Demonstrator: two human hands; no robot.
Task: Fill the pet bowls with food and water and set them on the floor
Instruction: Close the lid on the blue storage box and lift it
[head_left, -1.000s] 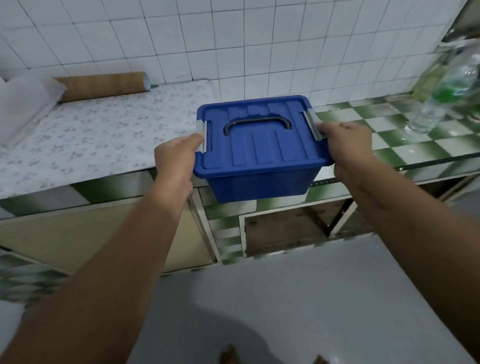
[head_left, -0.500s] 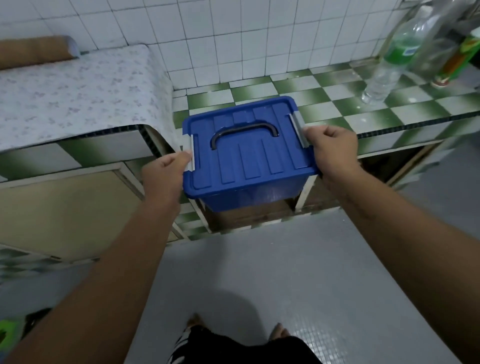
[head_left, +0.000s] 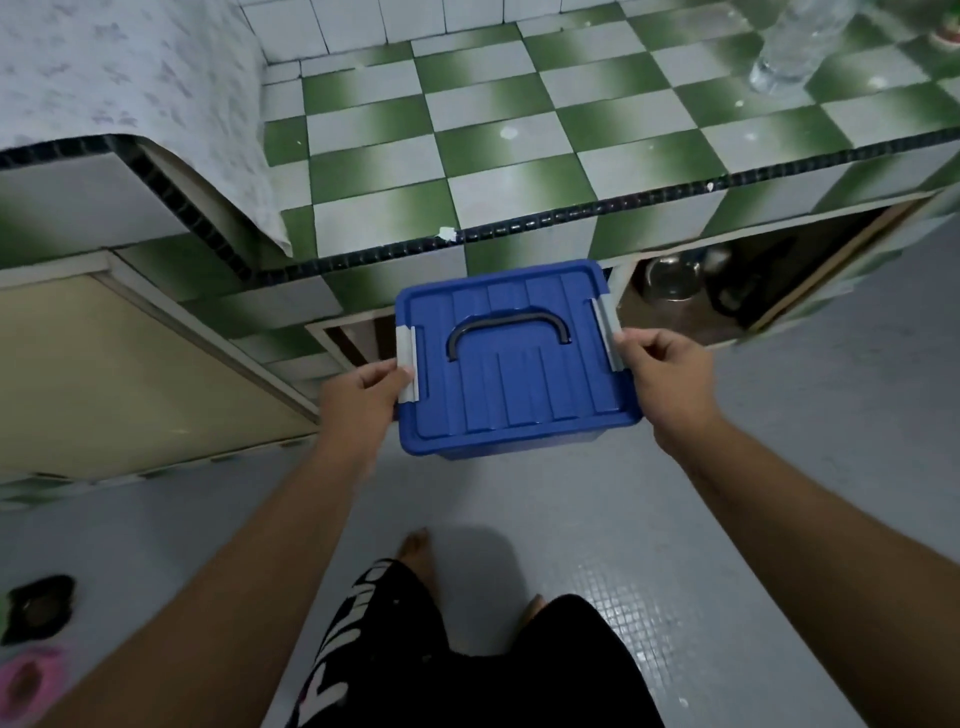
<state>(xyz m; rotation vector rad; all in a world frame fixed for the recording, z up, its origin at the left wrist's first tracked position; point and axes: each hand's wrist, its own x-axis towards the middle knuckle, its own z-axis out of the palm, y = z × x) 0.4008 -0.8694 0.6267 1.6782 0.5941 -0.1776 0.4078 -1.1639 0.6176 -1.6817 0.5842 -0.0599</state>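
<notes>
The left hand (head_left: 358, 402) at nine o'clock and right hand (head_left: 662, 376) at three are clasping the lidded blue plastic box (head_left: 511, 364) by its sides, keeping it level. It is hanging above the grey floor (head_left: 779, 415).

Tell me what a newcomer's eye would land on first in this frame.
The blue lidded box dominates the centre, gripped at its grey side latches by the left hand and the right hand, in front of the counter's edge. Behind it spreads the green and white checkered counter, with a clear bottle at the top right. A metal bowl sits in the open space under the counter.
</notes>
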